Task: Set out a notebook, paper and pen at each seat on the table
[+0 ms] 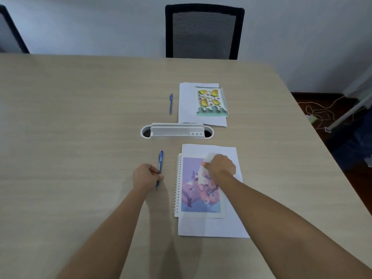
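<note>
I see left hand (146,175) clamped on blue plastic pen (160,168) beside purple spiral notebook (194,186); right hand (220,165) fisted atop it, on white paper sheet (213,226); risk: pen rolls, fist skews stack.

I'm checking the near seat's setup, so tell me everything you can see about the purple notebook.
The purple notebook is spiral-bound, with a white wire coil down its left edge and a glossy cover printed in purple and pink; the picture's detail is blurred. It lies closed and flat on a white sheet of paper on the table, roughly square to the near edge. The right hand rests curled on its upper right corner, hiding that part. The blue pen lies apart to its left.
</note>
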Demonstrator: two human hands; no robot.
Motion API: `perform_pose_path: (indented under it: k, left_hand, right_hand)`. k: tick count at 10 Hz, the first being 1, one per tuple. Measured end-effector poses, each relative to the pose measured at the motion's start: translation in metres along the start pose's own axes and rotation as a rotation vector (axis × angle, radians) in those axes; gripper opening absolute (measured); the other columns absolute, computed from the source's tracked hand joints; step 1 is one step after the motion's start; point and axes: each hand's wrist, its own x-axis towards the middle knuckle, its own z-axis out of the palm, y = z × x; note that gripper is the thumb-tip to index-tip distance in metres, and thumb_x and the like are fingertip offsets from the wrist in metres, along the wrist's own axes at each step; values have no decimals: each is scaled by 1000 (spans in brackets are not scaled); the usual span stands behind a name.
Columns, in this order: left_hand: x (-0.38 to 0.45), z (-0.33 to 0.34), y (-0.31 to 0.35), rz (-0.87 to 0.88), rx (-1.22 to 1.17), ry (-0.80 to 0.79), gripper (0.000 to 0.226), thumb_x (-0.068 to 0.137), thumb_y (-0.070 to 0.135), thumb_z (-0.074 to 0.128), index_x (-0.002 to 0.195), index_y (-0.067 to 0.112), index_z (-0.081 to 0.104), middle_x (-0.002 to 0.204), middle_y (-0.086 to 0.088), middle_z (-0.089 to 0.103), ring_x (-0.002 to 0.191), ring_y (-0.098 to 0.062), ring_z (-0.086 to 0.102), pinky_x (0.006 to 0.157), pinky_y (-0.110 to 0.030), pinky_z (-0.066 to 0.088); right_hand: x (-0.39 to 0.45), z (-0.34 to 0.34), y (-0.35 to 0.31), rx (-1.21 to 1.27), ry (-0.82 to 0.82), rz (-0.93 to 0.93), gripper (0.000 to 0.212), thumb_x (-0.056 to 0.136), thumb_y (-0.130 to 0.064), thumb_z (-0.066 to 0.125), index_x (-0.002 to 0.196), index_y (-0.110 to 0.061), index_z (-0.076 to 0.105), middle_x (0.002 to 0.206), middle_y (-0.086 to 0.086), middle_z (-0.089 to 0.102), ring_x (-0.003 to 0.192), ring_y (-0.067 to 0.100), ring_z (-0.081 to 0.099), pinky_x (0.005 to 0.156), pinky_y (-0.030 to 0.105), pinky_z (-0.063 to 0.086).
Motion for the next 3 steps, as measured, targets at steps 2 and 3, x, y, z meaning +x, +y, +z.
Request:
perform_pose_path:
  k: [2,3]
  left_hand:
    - [-5,3,5,4,-5,-11,22,64,11,86,81,6,71,69,-6,69,75,-26,70,80,-41,59]
    - [-15,5,6,23,26,30,25,65,14,85,84,5,72,75,-10,72,79,-28,70,81,-40,58]
  right_hand:
    - [9,-10,-16,-14,-11,-65,43,86,-46,60,110,-10,62,110,5,68,101,23,65,68,26,40]
    - [3,-13,0,39,-46,-63,45,88,-41,59,120,-9,56,121,7,62,112,26,61,75,29,41]
